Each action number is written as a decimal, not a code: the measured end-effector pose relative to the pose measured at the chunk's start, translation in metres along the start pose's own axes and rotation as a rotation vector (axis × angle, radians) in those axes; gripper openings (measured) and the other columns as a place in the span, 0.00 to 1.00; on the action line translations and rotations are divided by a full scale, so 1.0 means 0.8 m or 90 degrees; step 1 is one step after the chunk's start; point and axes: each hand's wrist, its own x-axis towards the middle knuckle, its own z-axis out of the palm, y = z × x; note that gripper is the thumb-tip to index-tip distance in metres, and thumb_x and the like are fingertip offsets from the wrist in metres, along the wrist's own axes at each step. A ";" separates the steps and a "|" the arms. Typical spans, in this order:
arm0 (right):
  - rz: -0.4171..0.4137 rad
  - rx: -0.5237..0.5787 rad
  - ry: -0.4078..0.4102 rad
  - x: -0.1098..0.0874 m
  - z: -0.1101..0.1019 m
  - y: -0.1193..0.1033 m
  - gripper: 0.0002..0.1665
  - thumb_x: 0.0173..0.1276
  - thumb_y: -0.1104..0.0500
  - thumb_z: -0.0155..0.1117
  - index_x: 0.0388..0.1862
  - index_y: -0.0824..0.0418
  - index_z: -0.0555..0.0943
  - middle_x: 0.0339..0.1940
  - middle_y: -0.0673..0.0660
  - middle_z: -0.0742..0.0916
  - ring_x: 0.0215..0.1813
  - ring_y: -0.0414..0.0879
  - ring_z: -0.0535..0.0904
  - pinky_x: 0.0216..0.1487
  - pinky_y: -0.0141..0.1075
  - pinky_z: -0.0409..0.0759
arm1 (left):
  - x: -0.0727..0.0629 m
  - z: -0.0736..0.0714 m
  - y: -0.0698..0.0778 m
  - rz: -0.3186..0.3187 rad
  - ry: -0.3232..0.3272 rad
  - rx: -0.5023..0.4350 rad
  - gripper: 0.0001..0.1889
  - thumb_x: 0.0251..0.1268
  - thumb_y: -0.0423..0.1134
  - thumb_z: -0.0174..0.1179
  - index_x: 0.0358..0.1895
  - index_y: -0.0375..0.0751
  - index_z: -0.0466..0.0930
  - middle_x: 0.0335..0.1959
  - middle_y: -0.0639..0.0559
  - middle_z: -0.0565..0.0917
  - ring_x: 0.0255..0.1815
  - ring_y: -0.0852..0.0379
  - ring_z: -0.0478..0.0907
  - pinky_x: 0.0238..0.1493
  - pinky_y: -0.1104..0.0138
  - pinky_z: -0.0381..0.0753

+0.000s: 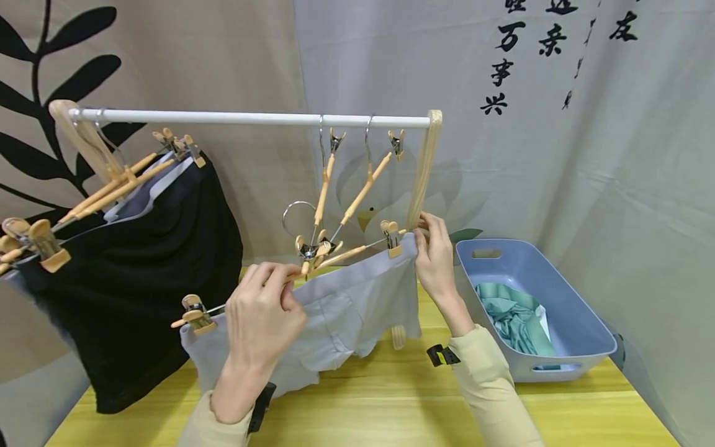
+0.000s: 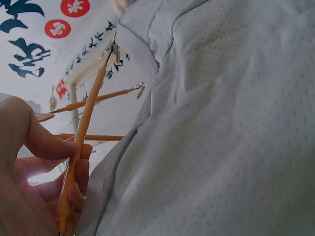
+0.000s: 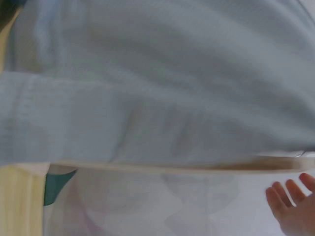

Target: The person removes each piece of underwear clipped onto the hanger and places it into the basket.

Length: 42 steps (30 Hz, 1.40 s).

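Light grey underpants (image 1: pixel 335 310) hang tilted from a wooden clip hanger (image 1: pixel 349 253), their waistband caught by a clip (image 1: pixel 391 239) at the right and another clip (image 1: pixel 197 315) at the left. My left hand (image 1: pixel 262 310) grips the hanger's wooden bar, and the left wrist view shows the thumb and fingers (image 2: pixel 69 147) around it. Up at the right end, my right hand (image 1: pixel 436 257) pinches the corner of the waistband beside the clip. Blurred grey cloth (image 3: pixel 162 118) fills most of the right wrist view.
A white rail (image 1: pixel 251 118) on wooden posts carries two more clip hangers on the right. Dark garments (image 1: pixel 151 279) hang at its left end. On the yellow wooden table (image 1: pixel 391 397), a blue basket (image 1: pixel 575 310) at the right holds crumpled green cloth (image 1: pixel 511 316).
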 end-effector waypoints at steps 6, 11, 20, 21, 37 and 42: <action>-0.034 0.042 0.079 -0.002 -0.017 -0.024 0.21 0.77 0.56 0.43 0.49 0.71 0.77 0.45 0.67 0.79 0.46 0.54 0.77 0.48 0.30 0.71 | 0.000 -0.001 0.000 0.005 -0.012 -0.020 0.16 0.39 0.19 0.48 0.28 0.36 0.84 0.24 0.46 0.83 0.26 0.49 0.77 0.21 0.60 0.73; -0.009 0.015 -0.010 -0.005 -0.027 -0.039 0.23 0.78 0.53 0.41 0.42 0.69 0.79 0.39 0.63 0.82 0.40 0.46 0.75 0.42 0.28 0.69 | -0.003 -0.001 0.000 0.011 -0.034 -0.031 0.15 0.38 0.19 0.50 0.27 0.35 0.83 0.24 0.46 0.83 0.26 0.49 0.78 0.22 0.61 0.75; 0.095 0.130 -0.212 -0.008 -0.033 -0.053 0.25 0.77 0.51 0.43 0.38 0.69 0.80 0.36 0.62 0.85 0.33 0.36 0.80 0.38 0.28 0.78 | -0.006 -0.002 0.001 0.024 -0.061 -0.041 0.15 0.37 0.18 0.51 0.27 0.35 0.83 0.23 0.46 0.82 0.24 0.51 0.77 0.20 0.64 0.74; 0.105 0.155 -0.218 -0.008 -0.033 -0.053 0.25 0.77 0.52 0.43 0.38 0.70 0.79 0.35 0.61 0.84 0.32 0.36 0.80 0.38 0.29 0.79 | -0.006 -0.002 0.001 0.025 -0.062 -0.042 0.15 0.38 0.18 0.51 0.27 0.35 0.83 0.23 0.46 0.82 0.24 0.51 0.77 0.20 0.64 0.74; 0.161 0.315 -0.191 -0.012 -0.037 -0.057 0.16 0.75 0.53 0.48 0.29 0.57 0.79 0.28 0.47 0.81 0.30 0.43 0.78 0.38 0.34 0.78 | -0.006 -0.004 -0.002 0.044 -0.085 -0.052 0.14 0.39 0.18 0.53 0.28 0.35 0.83 0.23 0.47 0.82 0.25 0.51 0.78 0.22 0.64 0.75; 0.139 0.317 -0.179 -0.014 -0.036 -0.056 0.17 0.74 0.55 0.48 0.29 0.60 0.79 0.27 0.46 0.81 0.29 0.43 0.77 0.36 0.33 0.77 | -0.006 -0.004 -0.002 0.044 -0.090 -0.050 0.14 0.39 0.19 0.53 0.28 0.34 0.83 0.24 0.47 0.83 0.26 0.51 0.78 0.22 0.64 0.76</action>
